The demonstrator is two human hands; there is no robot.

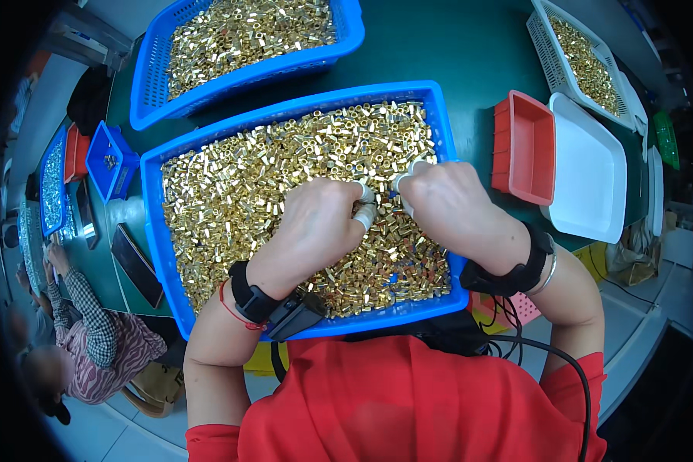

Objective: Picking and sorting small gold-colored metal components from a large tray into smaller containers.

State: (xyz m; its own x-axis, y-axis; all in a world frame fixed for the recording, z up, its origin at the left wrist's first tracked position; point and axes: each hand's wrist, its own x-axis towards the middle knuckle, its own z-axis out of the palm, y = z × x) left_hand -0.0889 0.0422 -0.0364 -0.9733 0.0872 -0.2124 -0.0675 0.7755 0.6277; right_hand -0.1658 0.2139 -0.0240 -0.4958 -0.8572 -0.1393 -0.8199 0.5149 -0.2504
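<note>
Both my hands are over a blue plastic basket (152,208) filled with small gold-coloured, brass-like metal pieces (246,165), many of them short hollow cylinders. My left hand (316,214) is closed in a pinch near the basket's middle, white covers on its thumb and finger. Close beside it on the right, my right hand (448,196) has its fingers curled together, also with white fingertip covers. Whatever sits between the fingertips of either hand is hidden or too small to name. A few blue bits (393,277) show among the pieces near the front.
Beyond stands another blue basket (254,71) of gold pieces. At right are a red bin (531,146), a white tray (593,173) and a white basket (545,46). A dark flat device (136,266) and small blue bin (115,165) lie left, near another person (100,350).
</note>
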